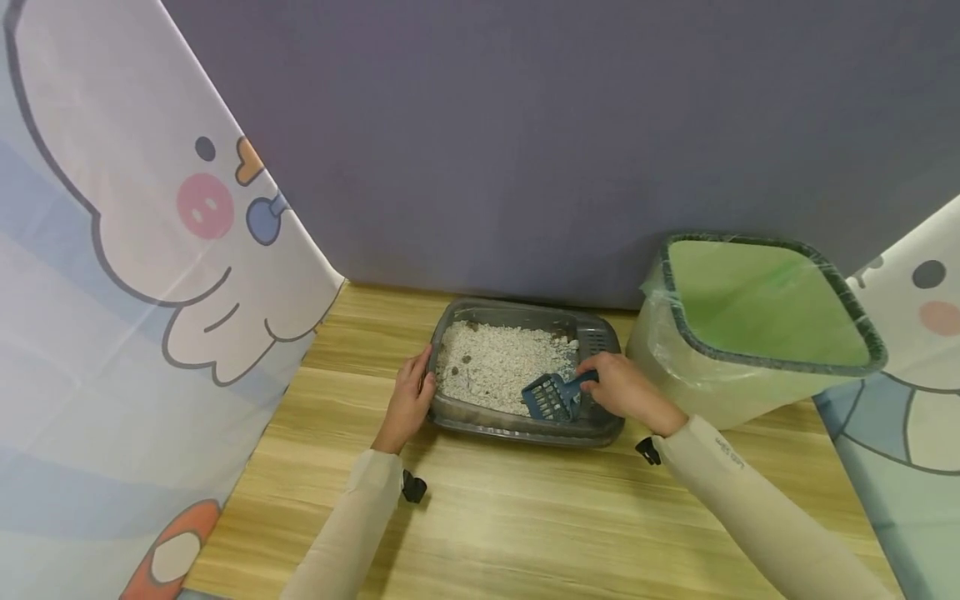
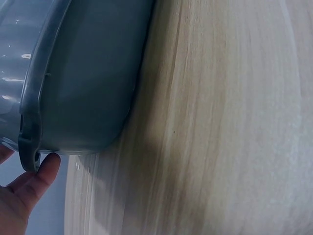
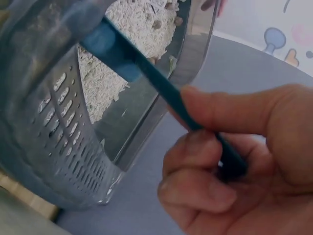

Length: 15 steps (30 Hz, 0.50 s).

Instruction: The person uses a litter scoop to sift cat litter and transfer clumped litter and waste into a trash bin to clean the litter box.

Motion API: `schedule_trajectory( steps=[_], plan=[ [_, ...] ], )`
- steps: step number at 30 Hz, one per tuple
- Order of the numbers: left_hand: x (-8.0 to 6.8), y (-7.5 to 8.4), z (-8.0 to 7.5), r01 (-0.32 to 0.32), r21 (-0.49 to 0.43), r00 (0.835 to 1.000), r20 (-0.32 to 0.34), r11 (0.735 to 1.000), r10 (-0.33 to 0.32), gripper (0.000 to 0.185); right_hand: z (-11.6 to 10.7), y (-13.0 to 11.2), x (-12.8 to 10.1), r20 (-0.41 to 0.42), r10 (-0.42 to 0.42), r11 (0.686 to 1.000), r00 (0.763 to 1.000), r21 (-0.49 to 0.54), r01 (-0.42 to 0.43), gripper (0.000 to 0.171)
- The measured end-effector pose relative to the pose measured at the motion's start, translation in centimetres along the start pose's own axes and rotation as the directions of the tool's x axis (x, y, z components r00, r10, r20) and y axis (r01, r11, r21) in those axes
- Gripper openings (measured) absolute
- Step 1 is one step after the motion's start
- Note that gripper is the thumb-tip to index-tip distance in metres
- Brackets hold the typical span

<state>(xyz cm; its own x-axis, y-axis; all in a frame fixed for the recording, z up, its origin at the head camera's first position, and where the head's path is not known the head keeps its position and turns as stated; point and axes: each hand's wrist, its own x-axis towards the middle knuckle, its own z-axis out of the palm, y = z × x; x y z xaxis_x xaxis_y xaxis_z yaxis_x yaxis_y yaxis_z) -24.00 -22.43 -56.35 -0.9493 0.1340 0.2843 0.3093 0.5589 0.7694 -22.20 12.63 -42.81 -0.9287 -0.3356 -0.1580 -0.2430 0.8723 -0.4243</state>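
Observation:
A grey litter box (image 1: 487,423) holds pale cat litter (image 1: 502,358) with a few dark clumps (image 1: 467,359) at its left side. My left hand (image 1: 408,396) grips the box's left rim; the left wrist view shows the thumb (image 2: 48,169) at the rim's outer edge. With curled fingers and thumb, my right hand (image 3: 220,152) holds the handle of a blue slotted litter scoop (image 1: 551,398). The scoop's head is over the front right part of the litter. Whether it touches the litter, I cannot tell.
Right of the box stands a light green bin (image 1: 697,375), its plastic liner folded over the dark rim. The wooden table (image 1: 510,508) meets a grey wall panel (image 1: 480,167) behind the box. Cartoon-print cloths (image 1: 135,208) hang at both sides.

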Motion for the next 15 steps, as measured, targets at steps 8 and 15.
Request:
schedule_trajectory(
  steps=[8, 15],
  plan=[
    [0.1, 0.0, 0.0, -0.004, 0.011, 1.000, -0.010, 1.000, 0.004, 0.051, -0.6, 1.6, 1.1, 0.133, -0.022, 0.998, 0.991, 0.059, 0.014, 0.026],
    [0.1, 0.1, 0.1, -0.003, 0.012, 1.000, -0.014, 1.000, 0.003, 0.050, 0.1, 1.9, 2.6, 0.214, -0.050, 0.997, 0.976, 0.066, 0.036, 0.034]
  ],
)
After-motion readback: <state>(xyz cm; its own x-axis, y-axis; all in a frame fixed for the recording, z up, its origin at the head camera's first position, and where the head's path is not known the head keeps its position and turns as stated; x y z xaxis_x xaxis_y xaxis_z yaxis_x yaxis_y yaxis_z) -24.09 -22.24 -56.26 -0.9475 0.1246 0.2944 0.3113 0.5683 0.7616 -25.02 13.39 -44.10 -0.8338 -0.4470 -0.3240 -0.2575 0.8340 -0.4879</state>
